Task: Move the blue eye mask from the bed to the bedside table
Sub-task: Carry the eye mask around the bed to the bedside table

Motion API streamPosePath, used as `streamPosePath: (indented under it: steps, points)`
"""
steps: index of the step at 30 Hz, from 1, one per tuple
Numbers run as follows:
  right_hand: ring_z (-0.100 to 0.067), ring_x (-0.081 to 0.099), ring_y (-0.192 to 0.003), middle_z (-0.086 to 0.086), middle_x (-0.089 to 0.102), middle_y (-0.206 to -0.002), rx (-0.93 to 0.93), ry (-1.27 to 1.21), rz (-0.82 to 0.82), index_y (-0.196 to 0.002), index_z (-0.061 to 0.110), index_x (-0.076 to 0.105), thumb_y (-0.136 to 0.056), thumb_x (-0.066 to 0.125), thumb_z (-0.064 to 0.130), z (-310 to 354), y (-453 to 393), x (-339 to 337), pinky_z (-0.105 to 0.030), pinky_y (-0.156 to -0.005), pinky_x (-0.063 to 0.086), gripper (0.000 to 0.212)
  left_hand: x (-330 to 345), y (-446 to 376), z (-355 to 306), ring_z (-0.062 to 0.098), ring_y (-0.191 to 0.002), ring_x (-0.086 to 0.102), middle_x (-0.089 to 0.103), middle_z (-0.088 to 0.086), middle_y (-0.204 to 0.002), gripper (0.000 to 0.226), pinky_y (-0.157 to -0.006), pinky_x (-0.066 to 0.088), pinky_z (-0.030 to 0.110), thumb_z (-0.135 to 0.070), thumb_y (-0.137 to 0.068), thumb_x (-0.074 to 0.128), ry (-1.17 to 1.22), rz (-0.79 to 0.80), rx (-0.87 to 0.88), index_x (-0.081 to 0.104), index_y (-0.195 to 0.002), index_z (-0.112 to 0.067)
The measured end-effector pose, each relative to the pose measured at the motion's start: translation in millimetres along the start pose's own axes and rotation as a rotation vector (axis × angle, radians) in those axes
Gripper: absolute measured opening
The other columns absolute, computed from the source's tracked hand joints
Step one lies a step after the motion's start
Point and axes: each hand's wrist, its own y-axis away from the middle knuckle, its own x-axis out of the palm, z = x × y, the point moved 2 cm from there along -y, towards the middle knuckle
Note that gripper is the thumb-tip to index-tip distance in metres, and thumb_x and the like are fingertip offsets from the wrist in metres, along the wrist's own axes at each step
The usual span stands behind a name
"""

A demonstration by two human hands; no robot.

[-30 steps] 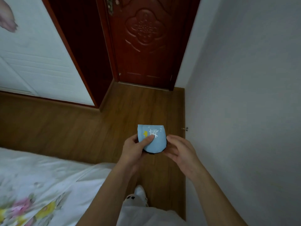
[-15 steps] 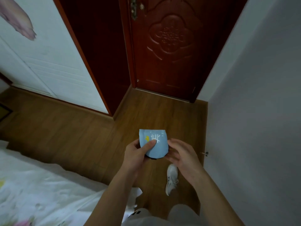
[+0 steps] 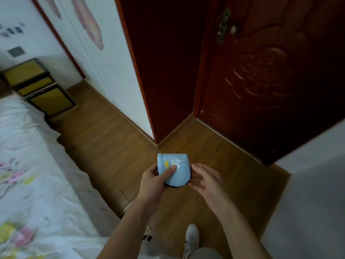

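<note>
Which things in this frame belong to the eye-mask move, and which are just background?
Part of the job:
- blue eye mask, folded, gripped by the left hand
- right hand, touching its edge
- bed
- bedside table

Just background:
- dark red door
- white wardrobe panel
- white shoe

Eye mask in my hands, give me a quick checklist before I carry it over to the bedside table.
1. Blue eye mask off the bed: ok, held above the floor.
2. Grip: ok, left hand pinches it, thumb on its front.
3. Right hand supporting: cannot tell, its fingers are at the mask's right edge but contact is unclear.
4. Bedside table in sight: ok, far left, beside the bed's head.
5. Path along the wooden floor: ok, nothing lies on it.
6. Tabletop free for the mask: cannot tell, blurred.
</note>
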Motion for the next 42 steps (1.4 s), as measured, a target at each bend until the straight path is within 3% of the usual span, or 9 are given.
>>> streamPosePath:
  steps: [6,12,19,27,31,37,42]
  points:
    - [-0.020,0.076,-0.097,-0.008,0.080,-0.103,0.075,0.101,0.207,-0.109,0.013,0.074,-0.095,0.066,0.020,26.2,-58.5,50.0,-0.035,-0.081,0.058,0.018,-25.6,-19.0,-25.3,0.028,-0.092,0.076,0.080,0.011,-0.099,0.039,-0.069,0.062,0.034,-0.022,-0.074,0.085,0.085,-0.233,0.065,0.071,-0.107,-0.005]
    - [-0.022,0.077,-0.096,-0.009,0.080,-0.103,0.133,0.235,0.352,-0.110,0.013,0.073,-0.093,0.068,0.020,23.3,-99.2,116.6,-0.039,-0.083,0.059,0.019,-75.7,-36.0,-42.5,0.029,-0.094,0.075,0.079,0.012,-0.101,0.049,-0.074,0.063,0.039,-0.028,-0.067,0.089,0.174,-0.415,0.102,0.071,-0.107,-0.006]
    - [-0.023,0.076,-0.096,-0.010,0.079,-0.103,0.145,0.361,0.448,-0.109,0.012,0.074,-0.092,0.069,0.021,19.9,-159.3,217.2,-0.043,-0.090,0.060,0.020,-154.5,-80.2,-80.9,0.027,-0.095,0.075,0.079,0.011,-0.103,0.044,-0.076,0.063,0.039,-0.025,-0.073,0.086,0.245,-0.496,0.143,0.070,-0.110,-0.006]
    - [-0.031,0.075,-0.100,-0.017,0.078,-0.106,0.138,0.445,0.517,-0.110,0.007,0.075,-0.094,0.067,0.019,24.9,-233.9,394.7,-0.048,-0.094,0.058,0.022,-285.6,-142.8,-175.1,0.029,-0.097,0.074,0.078,0.011,-0.104,0.046,-0.076,0.062,0.038,-0.027,-0.070,0.088,0.301,-0.549,0.213,0.072,-0.109,-0.008]
    - [-0.022,0.075,-0.102,-0.007,0.079,-0.106,0.117,0.504,0.547,-0.111,0.014,0.075,-0.091,0.071,0.027,29.3,-261.4,468.6,-0.041,-0.091,0.060,0.024,-344.1,-171.7,-221.8,0.031,-0.099,0.073,0.077,0.015,-0.107,0.050,-0.084,0.060,0.046,-0.027,-0.067,0.087,0.321,-0.577,0.233,0.071,-0.110,-0.006]
    - [-0.020,0.075,-0.101,-0.003,0.079,-0.103,0.130,0.553,0.564,-0.109,0.017,0.075,-0.090,0.072,0.030,31.3,-306.8,546.5,-0.042,-0.092,0.060,0.023,-402.3,-211.6,-265.9,0.029,-0.098,0.074,0.077,0.014,-0.107,0.041,-0.071,0.062,0.033,-0.021,-0.074,0.084,0.385,-0.603,0.251,0.071,-0.110,-0.006]
    - [-0.023,0.075,-0.099,-0.008,0.079,-0.103,0.170,0.553,0.598,-0.110,0.014,0.075,-0.092,0.070,0.027,30.3,-353.3,604.2,-0.036,-0.084,0.060,0.023,-441.3,-250.7,-299.4,0.029,-0.098,0.074,0.077,0.014,-0.107,0.048,-0.077,0.062,0.040,-0.024,-0.071,0.084,0.396,-0.656,0.231,0.070,-0.112,-0.005]
